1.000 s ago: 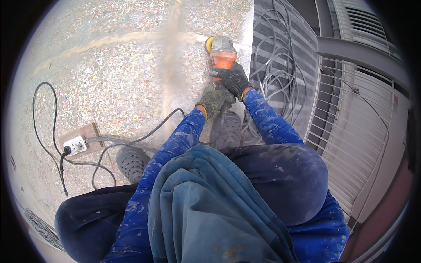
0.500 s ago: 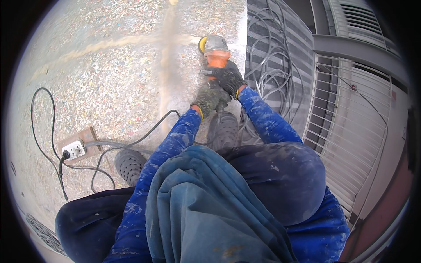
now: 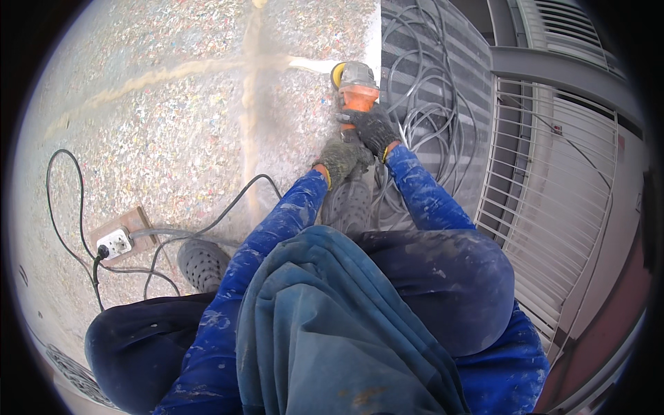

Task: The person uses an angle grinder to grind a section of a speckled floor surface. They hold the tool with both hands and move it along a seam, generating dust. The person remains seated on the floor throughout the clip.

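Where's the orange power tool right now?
Head view, upper area just right of centre: the orange power tool is gripped by the left hand and right hand, just left of the coiled grey cables.

The angle grinder (image 3: 359,95) is orange and grey with a yellow disc (image 3: 337,75). The gloves (image 3: 377,130) are dark grey with yellow edges. The blue sleeves (image 3: 430,194) have white splotches. The floor (image 3: 173,124) is pale, with tan stripes and specks of many colours.

- Angle grinder (image 3: 359,99): orange plastic body, grey head probably metal
- Work gloves (image 3: 377,130): rough, matt knitted cloth
- Power socket (image 3: 119,241): smooth white plastic
- Backing board (image 3: 137,220): matt wood
- Sleeves (image 3: 290,207): smooth blue cloth
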The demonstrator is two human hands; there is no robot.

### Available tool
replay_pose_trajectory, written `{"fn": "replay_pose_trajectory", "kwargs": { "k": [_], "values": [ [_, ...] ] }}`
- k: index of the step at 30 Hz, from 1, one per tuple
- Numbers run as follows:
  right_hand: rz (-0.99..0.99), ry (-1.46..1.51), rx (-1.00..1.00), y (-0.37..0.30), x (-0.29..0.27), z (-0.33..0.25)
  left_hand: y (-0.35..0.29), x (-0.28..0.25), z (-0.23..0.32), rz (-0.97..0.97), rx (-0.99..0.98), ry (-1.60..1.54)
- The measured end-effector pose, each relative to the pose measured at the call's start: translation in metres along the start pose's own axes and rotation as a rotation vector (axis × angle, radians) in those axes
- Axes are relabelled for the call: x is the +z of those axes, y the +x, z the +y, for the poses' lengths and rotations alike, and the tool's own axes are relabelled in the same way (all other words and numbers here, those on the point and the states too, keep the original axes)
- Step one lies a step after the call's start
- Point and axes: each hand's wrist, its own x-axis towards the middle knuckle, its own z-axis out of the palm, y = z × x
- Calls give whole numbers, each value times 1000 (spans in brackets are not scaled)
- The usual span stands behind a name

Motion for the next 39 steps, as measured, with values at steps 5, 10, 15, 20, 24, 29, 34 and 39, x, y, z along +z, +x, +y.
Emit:
{"fn": "replay_pose_trajectory", "kwargs": {
  "k": [5, 10, 15, 20, 24, 29, 34, 39],
  "values": [
    [3, -124, -153, -5, -3, 6, 11, 1, -5, 3, 303, 606],
    [12, -13, 22, -5, -3, 4, 13, 0, -7, -138, -34, 360],
    [5, -22, -25, 2, 6, -4, -3, -5, 5, -78, -34, 139],
    [-26, -523, -214, 10, 10, -19, -20, -19, 20, -40, 98, 307],
    [-76, -441, -195, 15, 17, -33, -27, -26, 18, 75, 125, -19],
    [-81, -526, -216, 14, 17, -41, -31, -30, 14, 56, 61, 35],
    [-126, -500, -149, 18, 11, -38, -25, -31, 13, -39, 136, 356],
    [-64, -288, -175, 22, 23, -30, -24, -29, 9, 174, 316, 198]
  ]
}}
